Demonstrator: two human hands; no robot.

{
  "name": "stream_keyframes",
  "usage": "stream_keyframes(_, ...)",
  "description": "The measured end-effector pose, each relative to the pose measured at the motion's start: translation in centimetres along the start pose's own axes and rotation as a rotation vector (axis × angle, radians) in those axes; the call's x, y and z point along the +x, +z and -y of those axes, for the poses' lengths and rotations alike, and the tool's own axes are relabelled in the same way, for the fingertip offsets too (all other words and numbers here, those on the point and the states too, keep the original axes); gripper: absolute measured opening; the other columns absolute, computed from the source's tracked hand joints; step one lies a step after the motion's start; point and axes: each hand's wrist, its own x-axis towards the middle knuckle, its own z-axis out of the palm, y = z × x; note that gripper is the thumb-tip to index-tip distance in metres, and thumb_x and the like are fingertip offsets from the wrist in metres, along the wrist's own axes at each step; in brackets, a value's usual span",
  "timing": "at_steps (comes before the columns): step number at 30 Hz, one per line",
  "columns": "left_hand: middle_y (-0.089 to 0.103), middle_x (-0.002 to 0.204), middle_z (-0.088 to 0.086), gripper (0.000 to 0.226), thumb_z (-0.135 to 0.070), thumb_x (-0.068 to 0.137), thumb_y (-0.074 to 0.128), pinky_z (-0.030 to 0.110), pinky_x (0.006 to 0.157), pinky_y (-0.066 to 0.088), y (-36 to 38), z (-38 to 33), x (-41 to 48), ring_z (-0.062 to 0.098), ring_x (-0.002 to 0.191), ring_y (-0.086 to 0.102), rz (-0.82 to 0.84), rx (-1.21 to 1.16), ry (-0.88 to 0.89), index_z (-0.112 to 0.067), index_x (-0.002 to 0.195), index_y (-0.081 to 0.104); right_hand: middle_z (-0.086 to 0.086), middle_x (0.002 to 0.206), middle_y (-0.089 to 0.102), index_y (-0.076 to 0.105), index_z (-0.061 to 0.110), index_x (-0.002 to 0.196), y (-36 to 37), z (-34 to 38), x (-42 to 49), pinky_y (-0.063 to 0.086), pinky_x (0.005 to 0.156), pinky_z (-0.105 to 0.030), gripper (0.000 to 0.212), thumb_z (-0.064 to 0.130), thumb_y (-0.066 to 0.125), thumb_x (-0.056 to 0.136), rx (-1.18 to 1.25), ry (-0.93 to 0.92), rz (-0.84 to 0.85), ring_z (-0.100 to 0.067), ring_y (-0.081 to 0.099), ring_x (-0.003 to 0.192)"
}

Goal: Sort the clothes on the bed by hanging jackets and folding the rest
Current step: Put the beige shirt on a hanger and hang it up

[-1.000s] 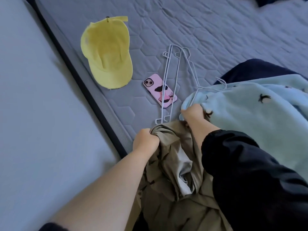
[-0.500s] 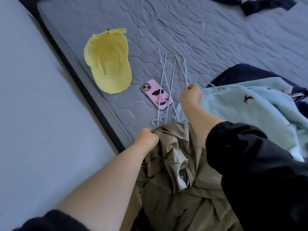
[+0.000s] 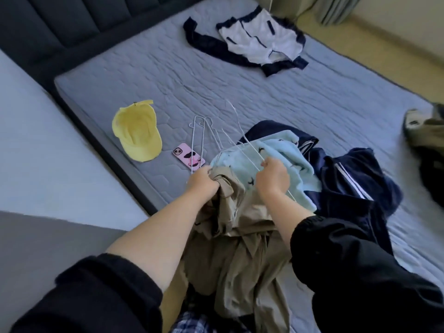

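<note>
Two grips: left hand, khaki jacket; right hand, hanger.

The gray bed holds a yellow cap, a pink phone, white hangers, a white and blue top, and a heap of clothes.
</note>
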Motion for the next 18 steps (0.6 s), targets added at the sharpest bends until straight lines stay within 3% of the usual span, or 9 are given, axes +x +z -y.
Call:
stream_keyframes(1, 0.052, 0.138, 0.011, 0.058, -0.012, 0.085, 0.056, 0.038, 0.104, 0.038, -0.1, -1.2, -1.6, 0.029, 0.126, 0.049, -0.007, 0.016, 0.024, -0.015, 0.141, 0.041, -0.006, 0.106, 0.063, 0.062, 0.013, 0.106, -2.1, -0.8, -1.3, 0.035, 0.071, -0.030, 0.029, 0.001, 0.048, 0.084, -0.043, -0.047, -0.033, -0.028, 0.055, 0.097)
stream_keyframes(3, 0.045, 0.144, 0.009, 0.081, -0.015, 0.086, 0.055, 0.045, 0.108, 0.034, -0.5, -3.5, -5.2, 0.031, 0.130, 0.044, -0.032, 0.056, 0.065, -0.025, 0.153, 0.010, -0.010, 0.096, 0.064, 0.063, 0.008, 0.094, -6.3, -2.3, -3.9, 0.028, 0.073, -0.032, 0.016, 0.006, 0.050, 0.085, -0.065, -0.152, -0.138, -0.030, 0.053, 0.095)
stream_keyframes(4, 0.051, 0.135, 0.012, 0.084, -0.014, 0.086, 0.053, 0.042, 0.102, 0.038, -0.6, -4.5, -6.8, 0.033, 0.124, 0.048, -0.048, 0.076, 0.092, -0.028, 0.153, 0.005, -0.011, 0.086, 0.063, 0.061, 0.007, 0.084, -8.1, -2.9, -5.1, 0.026, 0.073, -0.034, 0.011, 0.010, 0.051, 0.087, -0.043, -0.192, -0.200, -0.031, 0.052, 0.090)
stream_keyframes(7, 0.063, 0.103, 0.022, 0.088, -0.007, 0.082, 0.049, 0.037, 0.074, 0.045, -1.3, -7.7, -11.1, 0.035, 0.095, 0.059, -0.069, 0.115, 0.217, -0.030, 0.153, 0.002, -0.007, 0.060, 0.051, 0.046, 0.011, 0.062, -13.3, -4.5, -9.1, 0.029, 0.075, -0.036, 0.031, 0.022, 0.059, 0.088, 0.047, -0.252, -0.322, -0.029, 0.048, 0.076)
stream_keyframes(9, 0.060, 0.080, 0.015, 0.090, -0.005, 0.082, 0.047, 0.034, 0.057, 0.040, -1.8, -9.7, -13.6, 0.029, 0.072, 0.057, -0.056, 0.162, 0.295, -0.034, 0.153, 0.000, -0.004, 0.053, 0.044, 0.040, 0.012, 0.056, -16.4, -5.2, -11.7, 0.031, 0.074, -0.036, 0.036, 0.020, 0.062, 0.083, 0.056, -0.277, -0.366, -0.028, 0.047, 0.072)
stream_keyframes(11, 0.056, 0.072, 0.008, 0.088, -0.004, 0.082, 0.046, 0.031, 0.053, 0.035, -2.2, -11.3, -16.2, 0.023, 0.064, 0.052, -0.061, 0.236, 0.390, -0.036, 0.152, 0.004, -0.001, 0.049, 0.036, 0.039, 0.012, 0.052, -19.2, -6.0, -14.1, 0.030, 0.071, -0.035, 0.036, 0.014, 0.062, 0.080, 0.060, -0.271, -0.412, -0.029, 0.047, 0.070)
stream_keyframes(13, 0.063, 0.088, 0.012, 0.072, -0.002, 0.083, 0.046, 0.033, 0.066, 0.042, -2.5, -12.6, -18.8, 0.031, 0.082, 0.058, -0.077, 0.290, 0.470, -0.028, 0.148, 0.029, 0.001, 0.048, 0.032, 0.039, 0.012, 0.052, -21.7, -6.7, -16.6, 0.029, 0.070, -0.035, 0.037, 0.014, 0.062, 0.079, 0.059, -0.247, -0.443, -0.030, 0.048, 0.070)
stream_keyframes(15, 0.065, 0.105, 0.018, 0.037, 0.000, 0.084, 0.045, 0.036, 0.079, 0.043, -2.6, -13.6, -21.5, 0.036, 0.101, 0.058, -0.092, 0.335, 0.552, -0.011, 0.115, 0.061, -0.003, 0.052, 0.041, 0.042, 0.011, 0.054, -24.1, -7.6, -19.0, 0.031, 0.073, -0.036, 0.034, 0.017, 0.061, 0.082, 0.058, -0.210, -0.450, -0.031, 0.050, 0.073)
stream_keyframes(18, 0.066, 0.095, 0.022, 0.020, 0.001, 0.084, 0.044, 0.037, 0.075, 0.042, -2.1, -15.2, -26.6, 0.037, 0.094, 0.058, -0.078, 0.383, 0.665, -0.002, 0.084, 0.064, -0.011, 0.069, 0.059, 0.051, 0.009, 0.066, -27.5, -8.6, -23.3, 0.033, 0.068, -0.035, 0.023, 0.021, 0.056, 0.085, 0.055, -0.171, -0.452, -0.031, 0.053, 0.076)
